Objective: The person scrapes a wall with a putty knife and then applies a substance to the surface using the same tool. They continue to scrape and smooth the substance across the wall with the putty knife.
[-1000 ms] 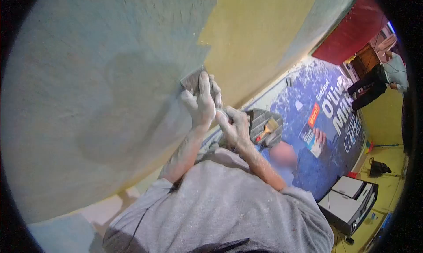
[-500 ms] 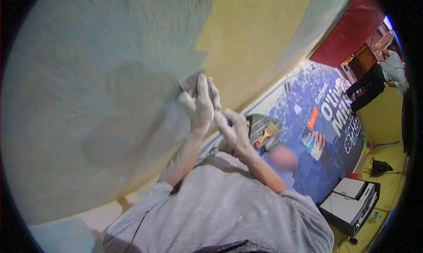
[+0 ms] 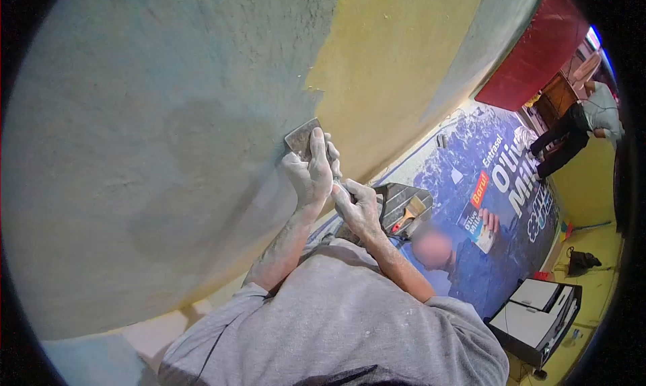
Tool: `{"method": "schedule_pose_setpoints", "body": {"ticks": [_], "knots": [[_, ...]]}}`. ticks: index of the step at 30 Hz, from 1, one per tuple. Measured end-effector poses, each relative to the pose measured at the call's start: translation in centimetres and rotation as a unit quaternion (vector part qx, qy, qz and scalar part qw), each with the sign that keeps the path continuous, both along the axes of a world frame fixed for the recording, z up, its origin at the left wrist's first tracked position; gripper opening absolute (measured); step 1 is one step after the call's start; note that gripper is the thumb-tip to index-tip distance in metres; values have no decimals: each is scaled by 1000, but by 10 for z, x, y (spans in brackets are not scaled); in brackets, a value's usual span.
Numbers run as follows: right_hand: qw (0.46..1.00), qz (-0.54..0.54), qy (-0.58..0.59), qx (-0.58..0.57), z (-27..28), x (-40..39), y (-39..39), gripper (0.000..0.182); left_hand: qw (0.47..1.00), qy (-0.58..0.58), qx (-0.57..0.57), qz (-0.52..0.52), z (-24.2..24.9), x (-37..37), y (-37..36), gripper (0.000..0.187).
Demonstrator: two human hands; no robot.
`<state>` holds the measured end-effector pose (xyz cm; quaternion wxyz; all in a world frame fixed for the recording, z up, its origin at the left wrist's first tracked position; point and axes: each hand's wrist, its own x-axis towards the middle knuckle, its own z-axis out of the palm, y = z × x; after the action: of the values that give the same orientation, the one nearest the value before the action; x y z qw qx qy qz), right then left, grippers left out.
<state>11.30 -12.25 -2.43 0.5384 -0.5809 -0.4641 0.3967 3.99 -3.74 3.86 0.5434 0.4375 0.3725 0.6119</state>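
Fingers (image 3: 317, 142) of your left hand (image 3: 311, 183) are pressed over the scraper (image 3: 300, 136) at the wall (image 3: 222, 177), your right hand (image 3: 361, 210) pinching what looks like its handle, and imo it's light and stiff but dusty-slick, so hold the handle and steady behind the blade edge.

Brush (image 3: 412, 210) in tray (image 3: 398, 196), wall (image 3: 182, 150) at left

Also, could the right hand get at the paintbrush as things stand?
Probably yes: nothing visible covers the paintbrush on the dark slatted surface, though the right hand is busy at the scraper and depth is unclear.
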Motion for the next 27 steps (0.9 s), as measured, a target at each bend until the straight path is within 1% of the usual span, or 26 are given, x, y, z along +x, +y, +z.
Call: {"method": "schedule_pose_setpoints", "body": {"ticks": [2,3,4,6,8,10,11,12,14,15,16,17,18,19,20,22,23,24,25,26,27], "knots": [[999,5,-21,42,21,9,7,44,1000,12,2,-9,20,3,-2,25],[999,14,12,-30,32,9,6,45,1000,21,-16,15,26,7,-3,25],[999,7,9,-48,30,8,4,44,1000,19,-15,16,20,5,-5,25],[998,7,-67,-2,4,7,1,42,1000,8,-20,-4,1,-1,-6,26],[1000,10,-24,9,-3,5,1,42,1000,-7,-6,-9,4,2,3,26],[1000,1,-10,-13,30,11,6,44,999,26,-21,3,30,7,-3,25],[1000,-1,-16,6,33,13,11,46,1000,20,-9,-17,40,9,-2,24],[999,9,46,-19,39,12,8,48,1000,20,-13,-13,36,7,-9,24],[998,7,-61,14,19,13,4,48,1000,2,-24,-7,21,6,-9,25],[998,-3,-54,19,19,8,3,48,1000,-6,14,-7,21,5,-8,25],[1000,18,-17,1,18,8,5,48,1000,-8,24,-10,21,8,2,25],[999,7,-35,35,16,13,10,48,1000,9,10,-12,17,9,7,25],[997,1,-51,53,27,15,12,47,999,28,-20,-9,23,9,1,26],[1000,13,-1,-14,32,17,14,45,998,42,-43,5,38,12,0,26],[1000,19,10,-22,43,18,14,43,998,42,-48,8,33,12,-3,26],[999,10,-41,4,27,18,11,42,1000,4,-29,-3,23,12,-1,25],[997,13,-73,22,4,17,11,42,999,49,-1,-8,2,6,-1,24],[997,24,-66,13,-15,17,6,43,999,50,3,-9,-26,2,-5,24],[996,38,-81,-12,-28,19,-1,42,999,1,-38,-14,-53,-1,-11,24],[994,53,-93,-38,-38,21,-7,42,995,-47,-80,-17,-69,-4,-13,24],[992,58,-97,-57,-43,22,-10,42,996,-45,-82,-15,-74,-5,-14,24]]}}
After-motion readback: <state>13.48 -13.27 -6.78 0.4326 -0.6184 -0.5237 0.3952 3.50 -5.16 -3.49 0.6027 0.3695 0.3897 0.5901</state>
